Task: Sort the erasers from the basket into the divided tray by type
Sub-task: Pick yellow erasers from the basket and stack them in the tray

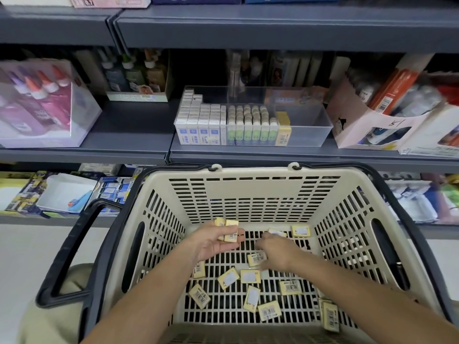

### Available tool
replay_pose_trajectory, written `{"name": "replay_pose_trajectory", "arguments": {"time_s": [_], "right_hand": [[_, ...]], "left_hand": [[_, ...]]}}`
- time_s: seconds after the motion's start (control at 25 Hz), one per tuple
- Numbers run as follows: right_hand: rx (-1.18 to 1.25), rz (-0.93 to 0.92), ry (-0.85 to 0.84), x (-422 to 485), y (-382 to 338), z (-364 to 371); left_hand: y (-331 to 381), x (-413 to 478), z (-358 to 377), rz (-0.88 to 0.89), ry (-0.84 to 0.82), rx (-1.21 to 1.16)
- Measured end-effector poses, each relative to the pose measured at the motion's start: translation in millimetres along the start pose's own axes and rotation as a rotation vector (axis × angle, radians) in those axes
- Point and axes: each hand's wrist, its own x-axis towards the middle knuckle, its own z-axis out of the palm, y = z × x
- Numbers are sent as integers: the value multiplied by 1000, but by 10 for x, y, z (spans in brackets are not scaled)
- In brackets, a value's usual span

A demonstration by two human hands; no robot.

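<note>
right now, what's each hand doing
Left hand: holding two yellow erasers.
Right hand: down in the basket, grip cannot be told.

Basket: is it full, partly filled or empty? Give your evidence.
Partly filled, nearly empty: the basket holds only loose yellow erasers scattered in one layer on its floor, much of which shows bare.

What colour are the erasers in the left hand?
The erasers are pale yellow with a barcode label, seen in the head view, held by the left hand.

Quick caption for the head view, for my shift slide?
Left hand holds two yellow erasers inside the basket while the right hand reaches among loose erasers.
</note>
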Motion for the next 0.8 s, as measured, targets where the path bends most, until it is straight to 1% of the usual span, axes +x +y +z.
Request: {"name": "replay_pose_trajectory", "arguments": {"time_s": [0.08,0.16,0.24,0.28,0.36,0.4,0.48,0.56,0.64,0.72,0.8], "right_hand": [[-128,-36,10,24,-40,93],[-94,-53,87,28,-26,36],[108,-48,147,6,23,-88],[258,-57,163,-7,41,-150],[574,-100,139,-49,16,-287],[705,-128,128,-56,-11,-351],[827,-167,168,-25,-53,-437],[830,-168,276,7,-91,-462],[780,-133,404,36,-88,-467],[769,-97,481,30,-65,-462],[686,-59,455,-2,-10,-402]], "left_hand": [[1,16,-21,10,5,-13],[-16,36,-37,18,16,12],[-43,59,-39,30,50,34],[-53,69,-37,37,70,44],[-60,80,-10,33,95,81],[-61,70,13,16,86,96],[-64,41,61,-43,15,75],[-62,14,96,-71,-88,11],[-58,-3,118,-60,-148,-35],[-54,-1,117,-46,-144,-39],[-55,19,91,-46,-83,-27]]}}
